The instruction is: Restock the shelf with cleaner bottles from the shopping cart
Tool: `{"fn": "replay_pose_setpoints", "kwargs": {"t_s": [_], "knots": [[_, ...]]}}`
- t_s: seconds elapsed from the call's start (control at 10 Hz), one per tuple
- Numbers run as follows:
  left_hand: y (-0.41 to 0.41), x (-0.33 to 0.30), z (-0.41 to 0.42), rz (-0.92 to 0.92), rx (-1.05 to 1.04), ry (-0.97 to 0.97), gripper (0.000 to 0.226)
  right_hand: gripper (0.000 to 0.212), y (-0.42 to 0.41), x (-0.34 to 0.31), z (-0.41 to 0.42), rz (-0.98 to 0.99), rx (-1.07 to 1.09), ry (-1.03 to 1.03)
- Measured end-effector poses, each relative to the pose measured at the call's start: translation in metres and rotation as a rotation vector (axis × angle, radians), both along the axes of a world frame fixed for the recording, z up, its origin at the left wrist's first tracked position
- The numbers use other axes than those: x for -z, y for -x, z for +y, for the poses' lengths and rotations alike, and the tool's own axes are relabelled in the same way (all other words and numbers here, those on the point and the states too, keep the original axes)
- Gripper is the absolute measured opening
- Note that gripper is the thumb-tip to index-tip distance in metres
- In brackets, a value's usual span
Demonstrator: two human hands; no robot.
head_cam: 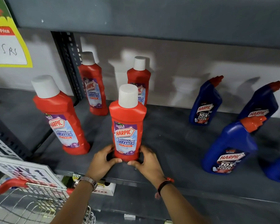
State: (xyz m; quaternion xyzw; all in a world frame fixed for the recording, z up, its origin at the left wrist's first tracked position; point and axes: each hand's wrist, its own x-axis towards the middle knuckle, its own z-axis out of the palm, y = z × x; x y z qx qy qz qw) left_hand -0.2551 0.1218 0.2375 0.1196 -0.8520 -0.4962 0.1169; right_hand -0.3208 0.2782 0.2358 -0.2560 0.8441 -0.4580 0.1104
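Note:
A red cleaner bottle [127,125] with a white cap stands upright near the front edge of the dark grey shelf [168,139]. My left hand [103,160] and my right hand [146,162] clasp its base from both sides. Three more red bottles stand on the shelf: one at the front left [60,117], one at the back left [92,84] and one behind the held bottle [140,76]. Blue cleaner bottles with red nozzles stand to the right, at the back [204,104], far right [260,104] and front [229,147]. The wire shopping cart [31,201] is at the lower left.
A perforated metal upright [68,62] divides the shelf bay at the left. The shelf above [152,16] overhangs the bottles. A yellow price tag [8,46] hangs at the upper left and a promotion sign [24,173] sits above the cart handle. A lower shelf holds small boxes [103,189].

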Motion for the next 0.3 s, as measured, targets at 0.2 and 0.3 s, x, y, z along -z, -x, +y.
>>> {"fn": "replay_pose_setpoints", "kwargs": {"t_s": [0.2,0.3], "knots": [[-0.012,0.003,0.004,0.046,-0.067,-0.025,0.067,0.068,-0.008,-0.006,0.007,0.022,0.048,0.035],[-0.023,0.004,0.011,0.151,-0.218,-0.019,0.071,0.074,-0.014,-0.006,0.019,0.023,0.157,0.153]]}}
